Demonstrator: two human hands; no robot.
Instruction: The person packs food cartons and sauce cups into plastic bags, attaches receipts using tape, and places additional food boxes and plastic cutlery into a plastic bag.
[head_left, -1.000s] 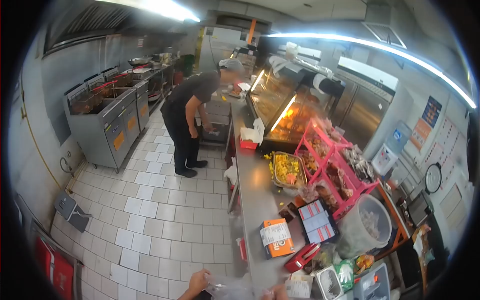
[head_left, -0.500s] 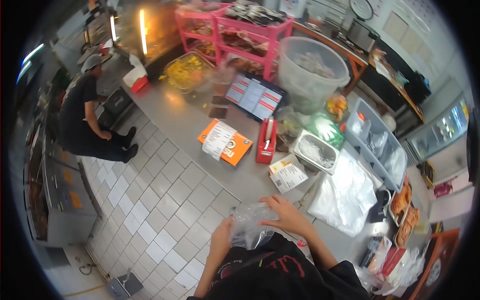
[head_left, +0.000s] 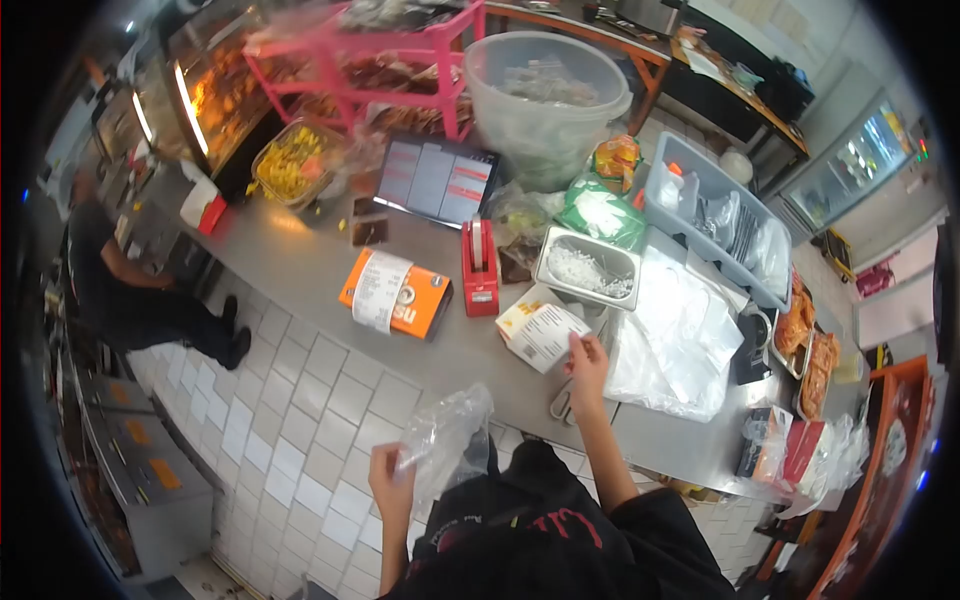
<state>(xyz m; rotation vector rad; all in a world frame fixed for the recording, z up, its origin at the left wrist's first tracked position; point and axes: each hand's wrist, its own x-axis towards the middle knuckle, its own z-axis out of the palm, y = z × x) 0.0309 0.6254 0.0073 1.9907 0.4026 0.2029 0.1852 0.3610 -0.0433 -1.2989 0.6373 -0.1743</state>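
My left hand is closed on the edge of a clear plastic bag, which hangs loosely open in front of the counter edge. My right hand is at the near right corner of a small white carton with a printed label. Its fingers are bent and slightly apart, and I cannot make out a firm grip on the carton. Behind the carton sits a steel pan with small white packets or pieces inside. To the left are a red tape dispenser and an orange box with a receipt on it.
A stack of clear bags lies right of my right hand. Further back are a tablet, a blue-grey bin, a large translucent tub and a pink rack. Another person stands at far left.
My right hand has let go of the plastic bag and moved forward to the white carton. The bag now hangs from my left hand alone. The view has shifted.
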